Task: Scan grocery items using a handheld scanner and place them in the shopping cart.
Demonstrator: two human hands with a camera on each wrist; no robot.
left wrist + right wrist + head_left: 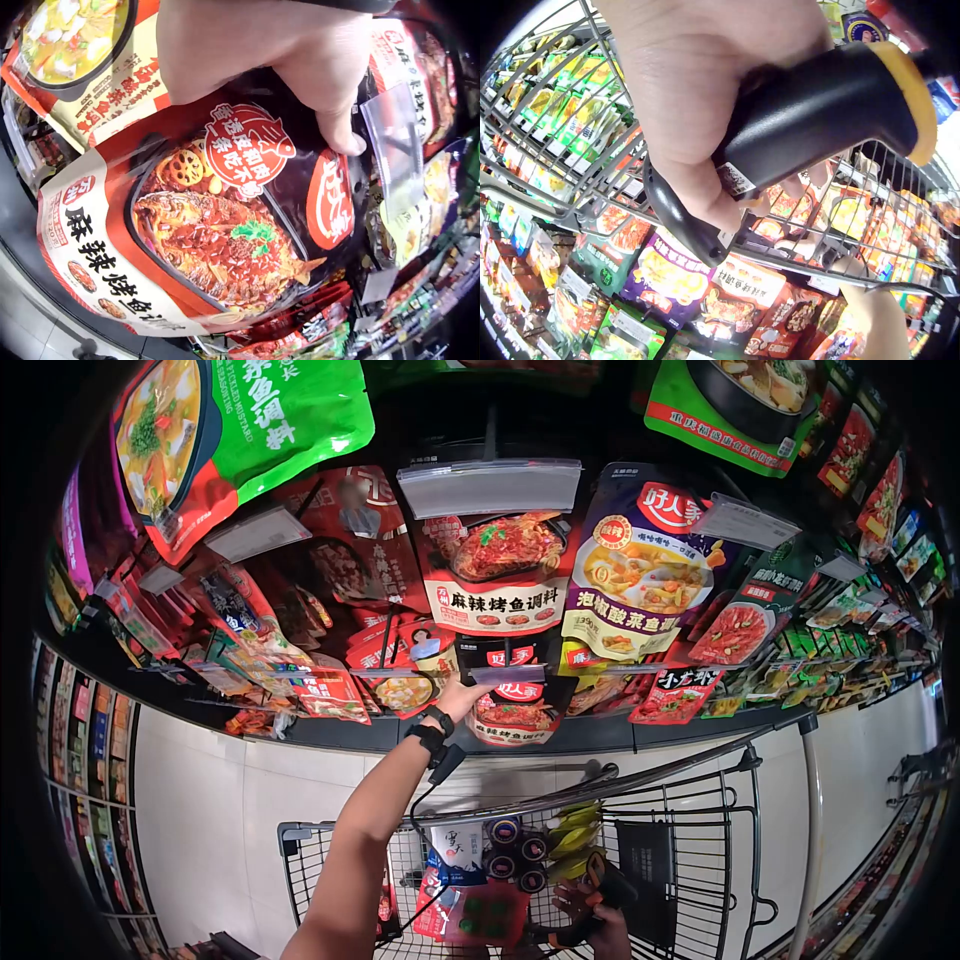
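My left hand pinches the sauce packet above the cart. It looks light and floppy, so I'd hold its top. Right hand grips scanner.

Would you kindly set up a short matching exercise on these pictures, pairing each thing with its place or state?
Things:
1. left hand
2. handheld scanner
3. purple seasoning packet
4. shopping cart

Places or states:
A. hanging above and to the right of the left hand
B. gripped by the right hand
C. partly filled, low in the head view
D. pinching a red-and-black fish seasoning packet

Pairs: 1-D, 2-B, 3-A, 4-C
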